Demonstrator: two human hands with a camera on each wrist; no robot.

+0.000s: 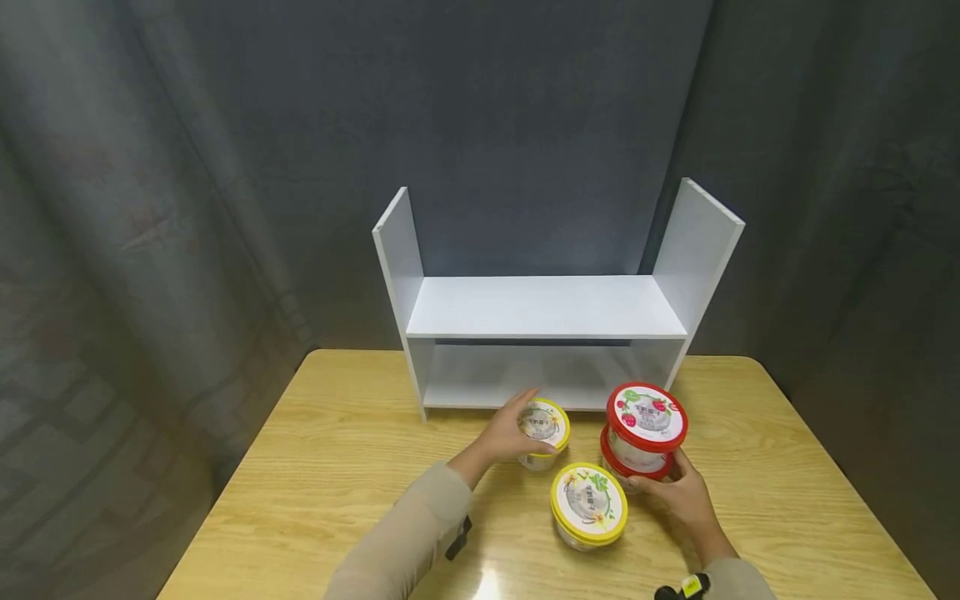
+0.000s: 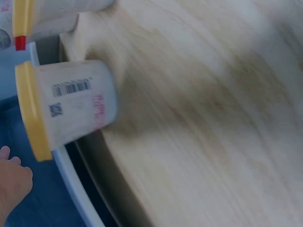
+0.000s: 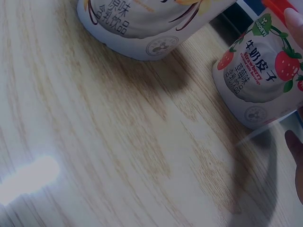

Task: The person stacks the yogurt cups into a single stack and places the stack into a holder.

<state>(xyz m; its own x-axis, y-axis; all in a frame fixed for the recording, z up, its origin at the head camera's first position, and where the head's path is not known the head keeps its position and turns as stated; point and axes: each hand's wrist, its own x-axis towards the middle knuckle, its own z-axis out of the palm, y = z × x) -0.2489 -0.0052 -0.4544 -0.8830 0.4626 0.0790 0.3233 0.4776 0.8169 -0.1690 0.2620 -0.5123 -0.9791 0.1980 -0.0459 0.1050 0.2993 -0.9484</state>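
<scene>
My left hand (image 1: 506, 433) is around a small yellow-lidded milk dessert tub (image 1: 543, 423), its thumb stretched across the near side and fingers beyond. In the left wrist view, that tub (image 2: 78, 101) shows a barcode, and the left fingertips (image 2: 16, 163) appear apart from it. Two red-lidded strawberry tubs stand stacked to the right, the upper tub (image 1: 647, 417) covering much of the lower tub (image 1: 630, 471). My right hand (image 1: 678, 492) grips the lower one from the near right. A finger (image 3: 294, 26) lies at its red lid in the right wrist view.
Another yellow-lidded tub (image 1: 588, 504) stands on the wooden table (image 1: 300, 500) between the forearms. Behind the tubs is a white two-level shelf (image 1: 547, 307) with raised side panels. Grey curtains (image 1: 525, 125) surround the table's back and sides.
</scene>
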